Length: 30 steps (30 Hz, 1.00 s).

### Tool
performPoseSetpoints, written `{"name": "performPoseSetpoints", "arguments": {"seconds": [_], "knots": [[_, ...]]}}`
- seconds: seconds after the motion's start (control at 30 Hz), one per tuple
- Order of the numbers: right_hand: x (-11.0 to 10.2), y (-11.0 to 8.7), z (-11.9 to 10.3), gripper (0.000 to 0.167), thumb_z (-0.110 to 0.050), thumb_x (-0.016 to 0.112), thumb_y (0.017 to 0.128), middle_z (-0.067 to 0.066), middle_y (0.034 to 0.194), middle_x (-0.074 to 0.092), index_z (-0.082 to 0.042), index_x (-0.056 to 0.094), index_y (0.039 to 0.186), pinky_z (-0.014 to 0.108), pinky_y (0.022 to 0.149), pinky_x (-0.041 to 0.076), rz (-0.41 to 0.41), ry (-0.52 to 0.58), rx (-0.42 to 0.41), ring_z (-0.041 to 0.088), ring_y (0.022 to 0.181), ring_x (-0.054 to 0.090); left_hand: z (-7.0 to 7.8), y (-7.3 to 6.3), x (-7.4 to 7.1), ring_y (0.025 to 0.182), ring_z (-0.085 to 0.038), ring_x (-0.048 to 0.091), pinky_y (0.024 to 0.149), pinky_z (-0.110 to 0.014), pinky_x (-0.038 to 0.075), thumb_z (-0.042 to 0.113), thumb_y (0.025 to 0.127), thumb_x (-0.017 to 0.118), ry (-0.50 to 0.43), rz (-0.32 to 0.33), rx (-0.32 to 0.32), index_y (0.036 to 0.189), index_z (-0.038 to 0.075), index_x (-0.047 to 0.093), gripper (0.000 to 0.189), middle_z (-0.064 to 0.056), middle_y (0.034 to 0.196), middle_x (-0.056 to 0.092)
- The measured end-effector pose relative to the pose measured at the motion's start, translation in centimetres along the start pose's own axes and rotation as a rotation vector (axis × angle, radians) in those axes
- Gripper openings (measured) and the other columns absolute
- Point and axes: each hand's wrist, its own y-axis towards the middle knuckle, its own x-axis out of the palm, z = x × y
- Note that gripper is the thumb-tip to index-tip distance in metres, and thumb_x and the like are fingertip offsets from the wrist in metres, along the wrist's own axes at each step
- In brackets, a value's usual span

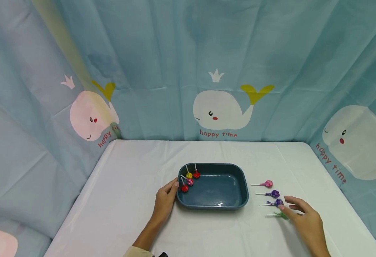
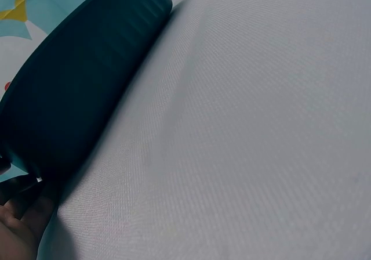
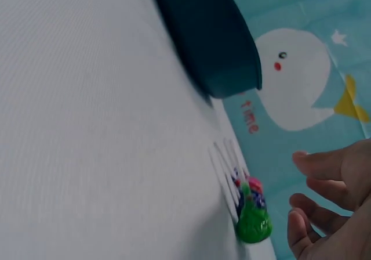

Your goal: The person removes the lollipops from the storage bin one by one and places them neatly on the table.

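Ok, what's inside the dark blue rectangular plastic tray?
Two round red lollipops, a yellow one and a pink one, white-sticked, near the left hand. The tray floor beneath them is hidden.

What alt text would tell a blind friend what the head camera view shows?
A person's right hand hovers by four lollipops lined up on a white table, right of a dark blue tray. The left hand touches the tray's left end, where four more lollipops lie inside.
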Motion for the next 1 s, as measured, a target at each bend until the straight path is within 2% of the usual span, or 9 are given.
{"name": "performPoseSetpoints", "arguments": {"seconds": [0.07,0.13,0.3,0.4,0.53,0.7,0.77,0.93,1.0], "knots": [[0.2,-0.3,-0.6,0.049,-0.039,0.086,0.091,-0.002,0.117,0.079,-0.014,0.075,0.131,0.007,0.072,0.043,0.016,0.028,-0.044,-0.019,0.088,0.056,0.0,0.0,0.0,0.147,-0.028,0.052,0.124,-0.049,0.038,0.038,0.111,0.058,-0.005,0.002,0.005,0.147,0.008,0.064,0.048,-0.008,0.149,0.064],[0.6,-0.4,-1.3,0.047,-0.036,0.087,0.091,-0.003,0.114,0.08,-0.014,0.075,0.131,0.007,0.073,0.043,0.024,0.059,-0.073,-0.018,0.088,0.057,0.0,0.0,0.0,0.147,-0.027,0.052,0.124,-0.048,0.039,0.038,0.11,0.058,-0.01,0.004,0.007,0.147,0.008,0.064,0.048,-0.008,0.148,0.064],[1.6,-0.6,-3.0,0.046,-0.032,0.086,0.092,0.002,0.107,0.08,-0.012,0.074,0.131,0.003,0.076,0.043,0.017,0.111,-0.107,-0.015,0.087,0.061,-0.1,0.1,0.1,0.145,-0.025,0.054,0.123,-0.047,0.04,0.037,0.11,0.059,-0.015,0.012,0.008,0.145,0.009,0.066,0.046,-0.007,0.147,0.065],[2.2,-0.7,-3.8,0.047,-0.031,0.085,0.093,0.002,0.107,0.079,-0.009,0.072,0.133,0.001,0.078,0.046,-0.011,0.162,-0.13,-0.013,0.09,0.063,-0.2,0.1,0.1,0.145,-0.026,0.055,0.123,-0.047,0.04,0.036,0.11,0.059,-0.016,0.013,0.01,0.145,0.009,0.066,0.045,-0.007,0.147,0.066],[3.2,-0.7,-4.8,0.047,-0.03,0.085,0.094,0.004,0.118,0.078,-0.009,0.072,0.134,0.005,0.079,0.052,-0.046,0.227,-0.153,-0.01,0.093,0.066,-0.2,0.1,0.1,0.145,-0.025,0.054,0.123,-0.047,0.04,0.036,0.11,0.059,-0.016,0.008,0.013,0.146,0.009,0.065,0.045,-0.007,0.147,0.065],[4.2,-0.9,-6.2,0.044,-0.026,0.084,0.094,-0.007,0.117,0.075,-0.011,0.071,0.133,0.011,0.081,0.057,-0.085,0.312,-0.184,-0.003,0.097,0.07,-0.2,0.1,0.1,0.146,-0.026,0.053,0.123,-0.047,0.04,0.035,0.111,0.058,-0.012,0.003,0.011,0.146,0.009,0.065,0.045,-0.007,0.148,0.065],[4.6,-1.0,-6.7,0.042,-0.025,0.084,0.095,-0.004,0.119,0.075,-0.011,0.071,0.133,0.011,0.082,0.057,-0.095,0.325,-0.208,-0.002,0.099,0.07,-0.2,0.1,0.1,0.146,-0.026,0.053,0.123,-0.048,0.04,0.035,0.111,0.058,-0.013,0.003,0.01,0.146,0.009,0.065,0.045,-0.007,0.148,0.065],[5.7,-1.3,-7.7,0.044,-0.024,0.083,0.095,0.015,0.127,0.073,-0.008,0.07,0.134,0.009,0.086,0.056,-0.123,0.356,-0.246,-0.001,0.101,0.07,-0.1,0.0,0.1,0.146,-0.026,0.053,0.123,-0.047,0.04,0.035,0.111,0.059,-0.018,0.007,0.01,0.146,0.008,0.065,0.045,-0.008,0.148,0.065],[6.1,-1.4,-8.0,0.046,-0.025,0.083,0.095,0.015,0.127,0.073,-0.007,0.069,0.135,0.009,0.087,0.055,-0.136,0.369,-0.247,-0.001,0.102,0.07,-0.1,0.0,0.1,0.146,-0.026,0.053,0.123,-0.047,0.04,0.036,0.11,0.059,-0.021,0.009,0.01,0.146,0.009,0.065,0.045,-0.007,0.148,0.065]]}}
